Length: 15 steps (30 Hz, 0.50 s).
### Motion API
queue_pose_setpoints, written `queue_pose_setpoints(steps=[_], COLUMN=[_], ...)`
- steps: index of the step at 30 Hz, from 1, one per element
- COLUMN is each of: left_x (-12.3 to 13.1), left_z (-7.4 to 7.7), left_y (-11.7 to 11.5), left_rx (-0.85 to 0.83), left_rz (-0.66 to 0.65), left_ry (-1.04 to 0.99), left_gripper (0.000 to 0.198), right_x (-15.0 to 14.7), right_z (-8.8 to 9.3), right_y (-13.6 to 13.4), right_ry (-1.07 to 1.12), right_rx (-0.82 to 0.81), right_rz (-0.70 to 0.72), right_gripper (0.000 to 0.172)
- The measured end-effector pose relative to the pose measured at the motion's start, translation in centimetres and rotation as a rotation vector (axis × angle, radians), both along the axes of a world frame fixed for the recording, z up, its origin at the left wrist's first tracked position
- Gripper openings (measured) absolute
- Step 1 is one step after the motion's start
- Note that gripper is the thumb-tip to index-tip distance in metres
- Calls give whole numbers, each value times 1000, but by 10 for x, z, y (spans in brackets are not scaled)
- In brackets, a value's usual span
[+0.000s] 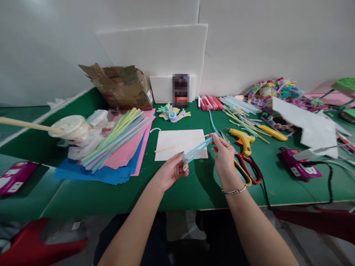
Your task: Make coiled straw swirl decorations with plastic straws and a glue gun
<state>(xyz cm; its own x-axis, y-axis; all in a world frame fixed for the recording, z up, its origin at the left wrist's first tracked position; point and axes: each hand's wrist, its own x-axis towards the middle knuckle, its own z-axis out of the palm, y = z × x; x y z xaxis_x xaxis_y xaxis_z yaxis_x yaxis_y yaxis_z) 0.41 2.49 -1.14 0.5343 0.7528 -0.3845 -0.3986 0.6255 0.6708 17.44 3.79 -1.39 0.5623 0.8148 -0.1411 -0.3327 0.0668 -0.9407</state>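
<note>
Both bare forearms come in from the near side and slant inward, the left forearm (141, 218) running far and to the right, the right forearm (256, 225) far and to the left. The left hand (173, 170) has its fingers curled, with fingertips gathered in a pinch toward the right. The right hand (224, 153) sits a little farther away, its fingertips drawn together at its far left side. The two hands are apart, near the middle. Dark-clothed legs (130, 238) show below the forearms, at the near side
</note>
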Motion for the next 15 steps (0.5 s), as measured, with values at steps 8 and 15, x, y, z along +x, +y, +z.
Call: queue_pose_setpoints(steps=[8, 15], left_x=[6, 8], left_z=[4, -2], left_y=[-1, -1], left_rx=[-33, 18], left_rz=[32, 22], left_ry=[218, 255], left_gripper=[17, 26], right_x=[2, 4], right_z=[0, 2], right_y=[0, 0], right_ry=[-76, -62], right_rx=[38, 54], right_rz=[-25, -23], right_gripper=[26, 22])
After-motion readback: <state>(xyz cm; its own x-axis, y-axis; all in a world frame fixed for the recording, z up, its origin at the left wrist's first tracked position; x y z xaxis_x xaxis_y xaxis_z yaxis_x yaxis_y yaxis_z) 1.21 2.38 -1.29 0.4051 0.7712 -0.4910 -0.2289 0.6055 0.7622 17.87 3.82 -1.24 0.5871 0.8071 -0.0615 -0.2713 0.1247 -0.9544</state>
